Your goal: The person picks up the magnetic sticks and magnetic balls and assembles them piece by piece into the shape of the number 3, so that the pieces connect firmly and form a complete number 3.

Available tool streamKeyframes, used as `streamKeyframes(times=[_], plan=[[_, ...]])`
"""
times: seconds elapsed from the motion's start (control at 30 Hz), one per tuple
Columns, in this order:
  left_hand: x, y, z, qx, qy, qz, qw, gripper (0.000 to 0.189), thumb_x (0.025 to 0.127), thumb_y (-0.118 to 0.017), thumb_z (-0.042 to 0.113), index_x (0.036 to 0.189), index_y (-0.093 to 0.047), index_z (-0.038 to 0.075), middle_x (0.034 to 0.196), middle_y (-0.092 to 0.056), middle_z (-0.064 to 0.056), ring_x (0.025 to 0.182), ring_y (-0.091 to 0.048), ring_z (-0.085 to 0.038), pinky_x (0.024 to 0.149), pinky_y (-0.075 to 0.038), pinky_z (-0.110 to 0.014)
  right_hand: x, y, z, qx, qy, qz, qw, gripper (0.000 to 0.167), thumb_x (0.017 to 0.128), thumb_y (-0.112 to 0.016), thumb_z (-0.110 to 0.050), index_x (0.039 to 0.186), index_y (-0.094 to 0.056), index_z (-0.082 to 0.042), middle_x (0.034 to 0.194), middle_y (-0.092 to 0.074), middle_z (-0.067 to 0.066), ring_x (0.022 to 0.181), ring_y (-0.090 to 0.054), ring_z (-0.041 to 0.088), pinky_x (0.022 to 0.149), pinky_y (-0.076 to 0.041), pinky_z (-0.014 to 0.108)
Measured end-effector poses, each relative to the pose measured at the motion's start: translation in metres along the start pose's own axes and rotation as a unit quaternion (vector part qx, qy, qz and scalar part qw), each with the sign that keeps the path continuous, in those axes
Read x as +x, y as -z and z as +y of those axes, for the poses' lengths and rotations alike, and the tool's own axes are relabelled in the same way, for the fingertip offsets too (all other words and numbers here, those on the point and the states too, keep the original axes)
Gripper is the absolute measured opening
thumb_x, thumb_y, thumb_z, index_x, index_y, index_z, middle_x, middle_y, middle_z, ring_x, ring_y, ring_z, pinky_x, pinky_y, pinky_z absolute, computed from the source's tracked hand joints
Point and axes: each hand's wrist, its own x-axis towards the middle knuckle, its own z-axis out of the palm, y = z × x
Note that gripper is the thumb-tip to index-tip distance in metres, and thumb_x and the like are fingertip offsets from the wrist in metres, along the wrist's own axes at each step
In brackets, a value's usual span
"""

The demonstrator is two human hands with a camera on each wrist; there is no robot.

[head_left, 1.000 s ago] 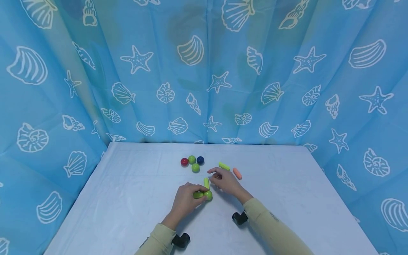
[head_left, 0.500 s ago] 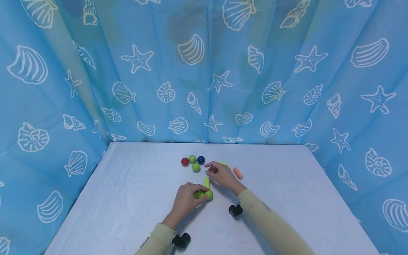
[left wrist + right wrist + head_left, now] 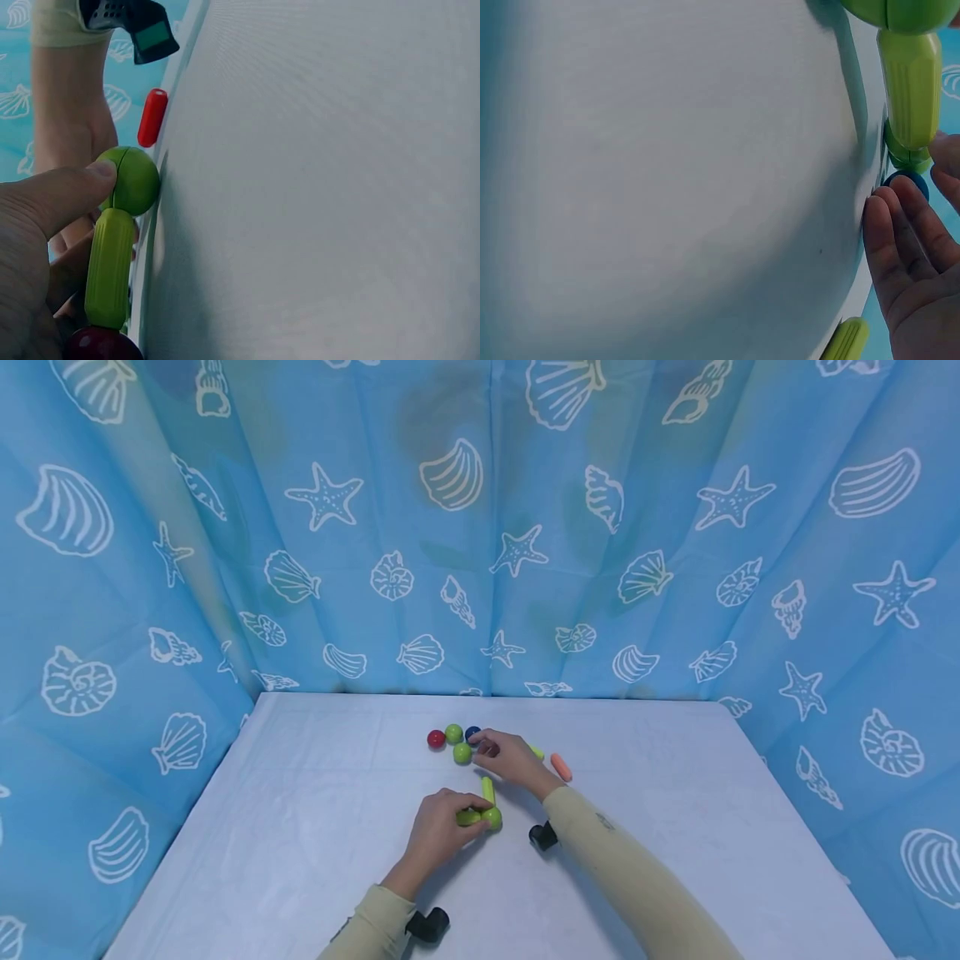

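My left hand [image 3: 442, 827] pinches a joined toy piece, its thumb on a glossy green ball [image 3: 135, 180] and its fingers behind a ribbed yellow-green rod [image 3: 109, 270]. A dark red ball [image 3: 101, 346] shows at that rod's lower end in the left wrist view. From the green ball a second yellow-green rod [image 3: 488, 790] points away toward the back. My right hand [image 3: 512, 757] is over the loose balls, fingers apart and holding nothing. Its fingertips are right at a loose green ball [image 3: 462, 752] and a dark blue ball [image 3: 472, 734], which they partly hide.
Another green ball [image 3: 453, 733] and a red ball [image 3: 436, 739] lie left of the right hand. An orange rod [image 3: 561, 767] and a partly covered yellow-green rod [image 3: 537, 752] lie on its right. The white table [image 3: 315, 793] ends at a blue shell-print curtain [image 3: 360, 610].
My right hand has moved left and toward the back, from beside the upright-pointing rod to the loose balls. The left hand keeps its hold in the same place.
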Motion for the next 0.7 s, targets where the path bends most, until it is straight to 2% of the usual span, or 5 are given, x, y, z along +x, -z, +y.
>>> streamKeyframes(times=[0.23, 0.4, 0.7], plan=[[0.0, -0.001, -0.003, 0.002, -0.009, 0.004, 0.9999, 0.023, 0.085, -0.083, 0.03, 0.108, -0.079, 0.028, 0.099, -0.074, 0.013, 0.09, -0.059, -0.009, 0.079, -0.045, -0.033, 0.006, -0.001, -0.006, -0.007, 0.023, -0.002, 0.9997, 0.04, 0.097, -0.072, -0.028, 0.135, -0.062, -0.021, 0.112, -0.068, 0.0, 0.105, -0.062, 0.018, 0.092, -0.053, 0.035], [0.001, 0.0, -0.002, -0.006, -0.013, 0.003, 0.9999, 0.022, 0.086, -0.083, 0.03, 0.108, -0.079, 0.027, 0.099, -0.075, 0.013, 0.09, -0.058, -0.009, 0.079, -0.045, -0.034, 0.012, -0.004, -0.009, -0.021, 0.013, -0.001, 0.9997, 0.039, 0.095, -0.074, -0.027, 0.133, -0.064, -0.023, 0.112, -0.068, 0.0, 0.105, -0.062, 0.018, 0.094, -0.052, 0.038], [0.001, 0.002, 0.0, -0.007, -0.001, -0.006, 1.0, 0.022, 0.087, -0.082, 0.03, 0.108, -0.079, 0.027, 0.099, -0.074, 0.013, 0.09, -0.057, -0.009, 0.08, -0.044, -0.034, 0.013, -0.008, -0.014, -0.038, -0.001, 0.002, 0.9993, 0.035, 0.095, -0.074, -0.025, 0.129, -0.067, -0.023, 0.114, -0.069, 0.003, 0.107, -0.062, 0.02, 0.098, -0.051, 0.041]])
